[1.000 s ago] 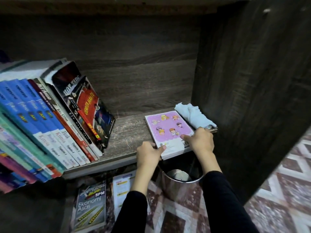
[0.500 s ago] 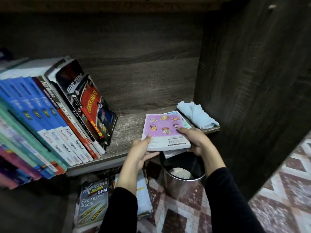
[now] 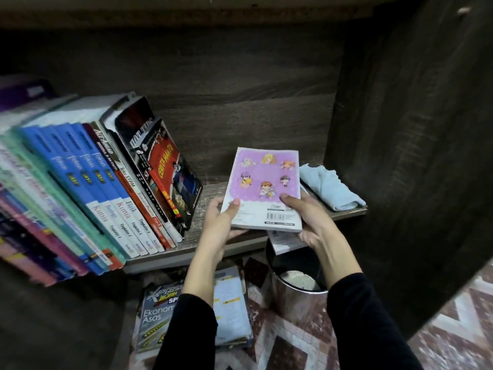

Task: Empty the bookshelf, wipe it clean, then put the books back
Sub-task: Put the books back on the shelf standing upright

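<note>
Both hands, the left hand point(image 3: 222, 222) and the right hand point(image 3: 306, 217), gripped a purple-covered book point(image 3: 264, 188) by its lower corners, raised and tilted above the shelf board point(image 3: 208, 236). A row of books point(image 3: 106, 182) leaned at the left of the board, and a folded blue cloth point(image 3: 329, 186) lay at its right end. A second, thinner book point(image 3: 286, 240) sat just under the purple one, against the right palm.

Leftmost books point(image 3: 24, 209) blur past the edge; second book point(image 3: 286, 243) mostly hidden.

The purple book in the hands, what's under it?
Under the purple book, a second book's white corner pokes out by the right hand. The rest of it is covered.
</note>
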Demonstrator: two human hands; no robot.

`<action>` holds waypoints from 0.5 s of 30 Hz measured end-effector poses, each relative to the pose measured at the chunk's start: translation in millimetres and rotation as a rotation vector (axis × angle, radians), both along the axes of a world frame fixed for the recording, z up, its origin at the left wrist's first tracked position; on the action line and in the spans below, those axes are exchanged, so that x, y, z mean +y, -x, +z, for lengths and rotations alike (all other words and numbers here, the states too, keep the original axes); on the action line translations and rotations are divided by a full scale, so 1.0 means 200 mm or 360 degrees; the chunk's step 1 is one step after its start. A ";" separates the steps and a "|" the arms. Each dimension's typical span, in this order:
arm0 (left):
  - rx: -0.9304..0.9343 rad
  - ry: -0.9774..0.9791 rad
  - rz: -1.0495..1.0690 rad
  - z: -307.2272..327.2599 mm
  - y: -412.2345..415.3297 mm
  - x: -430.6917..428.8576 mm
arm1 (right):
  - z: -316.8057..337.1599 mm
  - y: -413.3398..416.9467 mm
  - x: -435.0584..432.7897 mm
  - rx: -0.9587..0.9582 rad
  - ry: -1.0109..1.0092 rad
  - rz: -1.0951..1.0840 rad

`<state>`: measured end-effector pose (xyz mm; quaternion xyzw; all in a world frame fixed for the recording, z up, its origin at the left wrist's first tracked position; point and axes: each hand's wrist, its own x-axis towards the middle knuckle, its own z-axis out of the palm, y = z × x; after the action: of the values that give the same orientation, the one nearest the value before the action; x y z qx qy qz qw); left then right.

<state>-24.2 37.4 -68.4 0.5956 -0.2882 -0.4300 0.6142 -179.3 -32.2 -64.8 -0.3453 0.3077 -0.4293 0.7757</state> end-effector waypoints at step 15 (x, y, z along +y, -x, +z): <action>-0.1079 0.0654 0.0383 0.40 -0.21 0.18 | -0.05 -0.64 0.35 0.0923 0.1551 -0.0348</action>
<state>17.0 73.1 11.8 0.5979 -0.4823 -0.0681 0.6366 -52.1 36.8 -73.9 -0.7326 0.3083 -0.4869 0.3622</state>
